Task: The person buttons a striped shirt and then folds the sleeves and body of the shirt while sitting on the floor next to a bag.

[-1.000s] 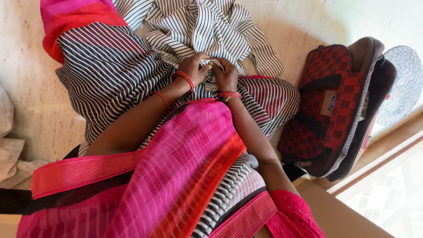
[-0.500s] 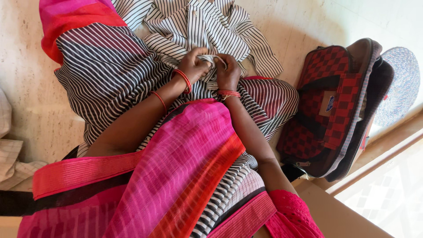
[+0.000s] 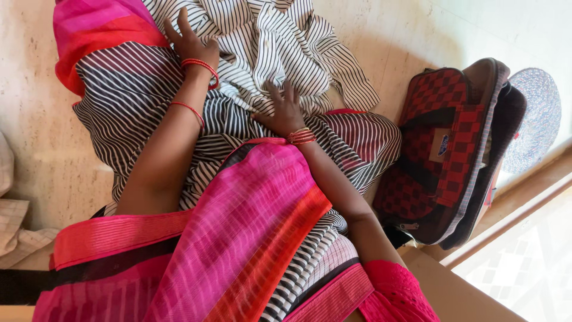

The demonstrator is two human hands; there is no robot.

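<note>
A white shirt with thin black stripes (image 3: 280, 42) lies spread over my lap and onto the pale floor. My left hand (image 3: 189, 40) rests flat on its left part, fingers apart, red bangles at the wrist. My right hand (image 3: 284, 109) presses flat on the shirt's lower middle, fingers spread, holding nothing. Below the hands lies my black-and-white striped cloth with a pink and red drape (image 3: 238, 238).
A red and black checked bag (image 3: 444, 149) stands on the floor to the right. Behind the bag lies a round woven mat (image 3: 536, 113). Folded pale cloth (image 3: 15, 226) sits at the left edge. A wooden ledge (image 3: 518, 209) runs along the lower right.
Both hands were together, pinching the shirt at its middle. They have let go and moved apart: the left hand up and left, the right hand laid flat on the shirt.
</note>
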